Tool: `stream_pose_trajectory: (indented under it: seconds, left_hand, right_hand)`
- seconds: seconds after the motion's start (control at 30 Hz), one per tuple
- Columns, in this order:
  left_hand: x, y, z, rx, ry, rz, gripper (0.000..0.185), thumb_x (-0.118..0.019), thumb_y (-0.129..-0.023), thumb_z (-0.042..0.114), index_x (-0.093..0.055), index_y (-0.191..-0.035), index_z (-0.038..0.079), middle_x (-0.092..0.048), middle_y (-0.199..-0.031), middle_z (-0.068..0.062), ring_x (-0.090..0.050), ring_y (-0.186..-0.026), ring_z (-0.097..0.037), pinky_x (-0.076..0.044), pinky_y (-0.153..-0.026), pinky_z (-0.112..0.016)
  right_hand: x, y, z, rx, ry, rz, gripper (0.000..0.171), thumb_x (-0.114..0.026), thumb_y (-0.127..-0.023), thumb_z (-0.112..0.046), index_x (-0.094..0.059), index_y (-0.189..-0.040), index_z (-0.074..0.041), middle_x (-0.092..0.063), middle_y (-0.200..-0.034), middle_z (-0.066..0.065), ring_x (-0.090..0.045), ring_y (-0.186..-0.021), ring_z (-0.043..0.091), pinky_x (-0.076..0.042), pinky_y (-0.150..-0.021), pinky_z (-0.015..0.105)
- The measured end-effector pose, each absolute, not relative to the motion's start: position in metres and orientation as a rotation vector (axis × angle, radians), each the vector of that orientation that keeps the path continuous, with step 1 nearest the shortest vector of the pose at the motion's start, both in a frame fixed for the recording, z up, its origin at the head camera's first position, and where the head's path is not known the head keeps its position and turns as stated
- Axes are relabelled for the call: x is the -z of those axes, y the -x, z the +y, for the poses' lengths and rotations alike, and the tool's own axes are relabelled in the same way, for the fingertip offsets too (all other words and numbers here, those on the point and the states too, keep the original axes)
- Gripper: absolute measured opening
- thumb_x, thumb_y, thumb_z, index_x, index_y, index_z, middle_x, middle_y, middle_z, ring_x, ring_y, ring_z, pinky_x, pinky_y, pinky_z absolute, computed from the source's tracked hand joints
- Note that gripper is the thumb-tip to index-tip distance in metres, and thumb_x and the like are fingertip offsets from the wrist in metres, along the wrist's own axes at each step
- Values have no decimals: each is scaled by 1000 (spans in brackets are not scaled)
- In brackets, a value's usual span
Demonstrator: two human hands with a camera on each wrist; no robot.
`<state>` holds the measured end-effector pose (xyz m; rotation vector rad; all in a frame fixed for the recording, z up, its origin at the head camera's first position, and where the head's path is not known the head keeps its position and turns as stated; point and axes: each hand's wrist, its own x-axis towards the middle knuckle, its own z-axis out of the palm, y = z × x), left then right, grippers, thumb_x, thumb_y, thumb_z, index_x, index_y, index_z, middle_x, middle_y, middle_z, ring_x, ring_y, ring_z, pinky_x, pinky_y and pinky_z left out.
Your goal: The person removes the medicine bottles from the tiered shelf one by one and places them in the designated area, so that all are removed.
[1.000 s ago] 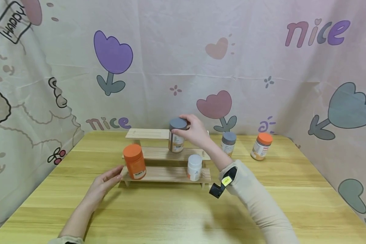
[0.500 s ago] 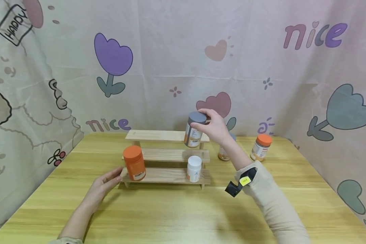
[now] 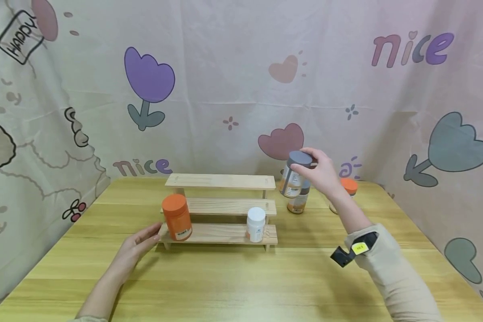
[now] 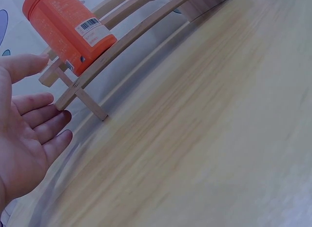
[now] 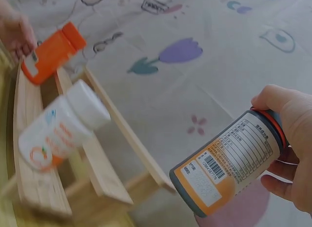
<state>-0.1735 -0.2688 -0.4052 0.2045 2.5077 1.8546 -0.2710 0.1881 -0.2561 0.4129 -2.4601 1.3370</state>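
Observation:
My right hand [image 3: 324,173] grips a grey-lidded supplement bottle [image 5: 224,163] around its cap, holding it tilted in the air right of the shelf. In the head view it overlaps a second grey-lidded bottle [image 3: 296,205] on the table behind. At the left end of the three-tier wooden shelf [image 3: 221,181], my left hand [image 3: 138,241] has its fingertips right at the lowest tier, palm toward it in the left wrist view. On that tier stand an orange bottle [image 3: 178,221] at the left and a white bottle [image 3: 256,226] at the right.
An orange-lidded bottle [image 3: 349,185] stands at the back right, partly hidden by my right forearm. Behind the wooden table [image 3: 209,286] hangs a patterned cloth [image 3: 221,80]. The shelf's upper two tiers carry nothing.
My right hand has carried the grey-lidded bottle from in front of the shelf's upper tiers to the right, past its end. The left hand has stayed at the shelf's left end.

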Motion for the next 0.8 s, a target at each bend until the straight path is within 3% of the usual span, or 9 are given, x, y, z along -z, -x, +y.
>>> stream_pose_trajectory:
  seconds: [0.13,0.37,0.6,0.8]
  left_hand:
    - [407,173,-270,-1854,-210,2506,56,-48,-98,24,-31,-142,-6,-31,-147,-23,-39,-109,15,-35,-87,-8]
    - [408,172,-269,-1862,-218,2499,56,-48,-98,24,-31,-142,-6,-30,-146,-24,-39,-110,15,-35,-87,-8]
    - [408,173,-270,-1864,-258,2496,54,-47,-99,22,-30,-142,-8,-30,-146,-26,-39,-109,17,-35,-87,-7]
    - [406,175,-270,-1852,-238,2492,55,-47,-99,24,-30,-142,-6,-30,-147,-25,-39,-109,15,-35,-86,-8]
  right_hand:
    - [260,265,207,-1294,-349,-2482,57,-68,-85,-27,-48,-132,0,-48,-125,20,-51,-105,33,-46,-85,42]
    - [271,252,237,-1145,-272,-2503,56,-68,-85,-25,-49,-130,2,-51,-123,23,-53,-103,34,-44,-82,28]
    - [290,248,264,-1071,-217,-2606,59,-65,-87,-27,-45,-132,6,-45,-126,29,-48,-107,41,-43,-87,51]
    - [314,252,282,-1045,-166,-2678,64,-65,-87,-29,-42,-133,8,-47,-124,30,-49,-107,42,-43,-88,52]
